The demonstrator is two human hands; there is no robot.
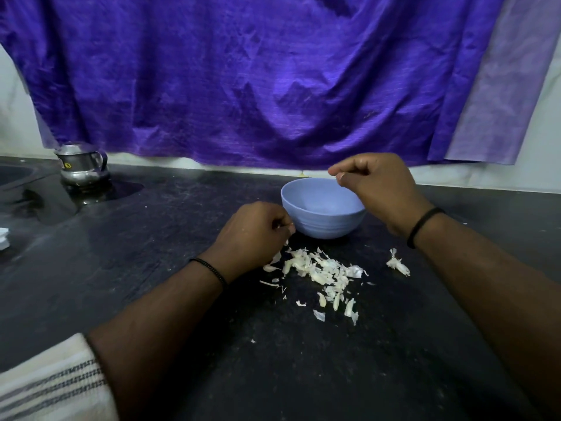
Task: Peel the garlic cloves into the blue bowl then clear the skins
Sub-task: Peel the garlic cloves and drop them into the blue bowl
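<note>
A blue bowl (323,221) stands on the dark counter, and what lies in it is hidden from here. My right hand (376,185) hovers over its far right rim with fingers loosely curled; thumb and forefinger tips are slightly apart and nothing shows between them. My left hand (253,233) sits just left of the bowl with its fingers curled tight, and a scrap of garlic skin (286,242) hangs from under them. A heap of pale garlic skins (318,273) lies in front of the bowl. A smaller clump of skin (397,264) lies apart to the right.
A small steel jug (82,165) stands at the back left beside a sink edge (18,174). Purple cloth (258,80) hangs along the wall behind the counter. A striped white cloth (51,387) lies at the near left, and a white scrap (3,238) at the left edge.
</note>
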